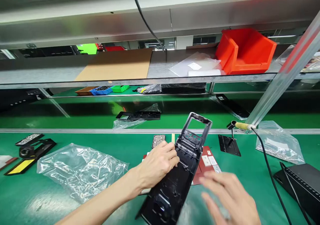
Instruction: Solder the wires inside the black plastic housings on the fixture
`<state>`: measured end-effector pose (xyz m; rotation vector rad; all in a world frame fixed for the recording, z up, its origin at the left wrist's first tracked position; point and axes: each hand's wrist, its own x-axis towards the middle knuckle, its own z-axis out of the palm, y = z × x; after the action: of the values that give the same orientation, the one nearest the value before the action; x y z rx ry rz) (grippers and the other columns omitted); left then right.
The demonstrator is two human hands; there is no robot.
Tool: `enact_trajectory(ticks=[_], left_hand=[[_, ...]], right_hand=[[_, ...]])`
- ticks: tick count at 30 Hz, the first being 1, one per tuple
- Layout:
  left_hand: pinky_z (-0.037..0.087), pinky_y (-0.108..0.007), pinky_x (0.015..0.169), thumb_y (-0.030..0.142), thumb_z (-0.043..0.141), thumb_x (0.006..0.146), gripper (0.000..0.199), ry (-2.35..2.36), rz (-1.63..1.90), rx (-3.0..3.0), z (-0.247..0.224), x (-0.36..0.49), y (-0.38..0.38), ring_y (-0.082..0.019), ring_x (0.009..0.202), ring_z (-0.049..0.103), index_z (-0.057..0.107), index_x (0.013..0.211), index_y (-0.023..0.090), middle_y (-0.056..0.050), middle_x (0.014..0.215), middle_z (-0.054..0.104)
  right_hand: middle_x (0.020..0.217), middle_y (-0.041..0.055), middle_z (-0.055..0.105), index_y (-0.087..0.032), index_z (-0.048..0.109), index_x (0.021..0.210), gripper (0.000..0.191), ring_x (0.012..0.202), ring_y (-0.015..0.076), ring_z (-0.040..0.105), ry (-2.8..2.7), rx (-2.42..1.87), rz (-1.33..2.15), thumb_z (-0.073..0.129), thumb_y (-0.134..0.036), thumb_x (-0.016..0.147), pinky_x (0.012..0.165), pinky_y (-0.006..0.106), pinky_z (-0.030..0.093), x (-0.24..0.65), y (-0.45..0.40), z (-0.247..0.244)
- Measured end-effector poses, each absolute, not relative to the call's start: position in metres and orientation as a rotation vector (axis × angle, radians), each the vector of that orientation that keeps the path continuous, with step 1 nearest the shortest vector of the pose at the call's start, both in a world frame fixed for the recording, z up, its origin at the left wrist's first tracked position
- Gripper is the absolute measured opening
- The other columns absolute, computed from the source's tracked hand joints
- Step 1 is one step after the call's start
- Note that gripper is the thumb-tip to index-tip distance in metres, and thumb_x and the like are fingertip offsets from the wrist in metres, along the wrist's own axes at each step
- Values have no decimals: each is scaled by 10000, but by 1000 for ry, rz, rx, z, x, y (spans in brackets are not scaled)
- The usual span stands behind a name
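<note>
Your left hand (161, 161) grips a long black housing (172, 190) with a hollow rectangular end frame (206, 134); your right hand (231, 198) is released.

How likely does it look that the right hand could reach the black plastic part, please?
Probably yes: the right hand, blurred but seemingly empty, is open beside the black plastic part, with nothing visible blocking the way, while the left hand grips the opposite edge.
</note>
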<state>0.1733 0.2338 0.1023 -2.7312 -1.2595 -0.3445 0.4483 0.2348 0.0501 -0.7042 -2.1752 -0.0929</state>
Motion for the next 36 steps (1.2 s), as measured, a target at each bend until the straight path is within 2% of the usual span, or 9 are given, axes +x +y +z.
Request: enact_trajectory(ticks=[2,4,9,13,18,22,28,33,36], left_hand=[[286,-367,716,180,503,1055,206,-1151,-246,-2772,110,170,237,-217,831,471,583,868,146,-46,825,609],[291,-373,708,185,487,1063,216,-1075,-180,-2819,113,168,240,-215,826,464,579,872,144,-46,834,612],[298,-380,722,195,474,1067,216,-1056,-85,-2943,100,164,253,-215,845,476,584,887,148,-45,848,616],[302,-384,751,195,452,1073,215,-1098,-57,-3011,80,161,266,-219,860,476,585,909,155,-46,863,624],[310,-373,763,154,517,1043,159,-1123,-62,-3104,65,159,277,-219,871,477,590,902,164,-35,849,626],[318,-361,791,148,528,1038,130,-1144,-59,-3165,62,156,280,-211,886,480,610,939,172,-24,845,627],[319,-351,777,139,543,1030,184,-1134,-82,-3180,65,151,280,-206,871,483,594,856,170,-16,820,610],[342,-344,843,119,532,1031,173,-1180,-104,-3209,55,143,274,-204,892,509,617,897,188,-9,851,621],[351,-353,826,128,518,1036,156,-1193,-93,-3185,52,143,270,-211,900,512,640,957,184,-31,890,634]], right_hand=[[1301,114,671,-216,676,1263,315,1222,256,606,-2241,-723,-113,583,-290,971,966,403,548,450,252,66],[1341,103,651,-221,666,1273,316,1260,243,569,-2323,-686,-150,561,-316,991,994,408,511,449,263,69],[1319,111,660,-190,679,1223,292,1222,235,577,-2406,-711,-131,514,-313,1017,1003,409,484,447,267,35],[1274,103,680,-191,653,1268,322,1161,234,607,-2449,-794,-48,480,-327,1033,998,423,491,447,270,10],[1201,82,698,-206,649,1268,316,1074,224,622,-2410,-872,97,505,-347,1024,964,419,501,445,270,-9],[1162,84,703,-185,642,1264,311,1034,210,632,-2439,-812,144,519,-328,1017,904,379,530,444,265,-14],[1092,92,717,-182,646,1261,313,974,207,652,-2428,-773,160,475,-306,1030,874,364,560,436,259,-11],[1097,90,726,-187,648,1276,322,1011,213,658,-2464,-757,192,510,-319,1016,922,385,565,433,254,-18],[1132,85,717,-193,636,1299,328,1043,212,652,-2478,-767,215,524,-298,1009,957,400,557,437,253,-23]])
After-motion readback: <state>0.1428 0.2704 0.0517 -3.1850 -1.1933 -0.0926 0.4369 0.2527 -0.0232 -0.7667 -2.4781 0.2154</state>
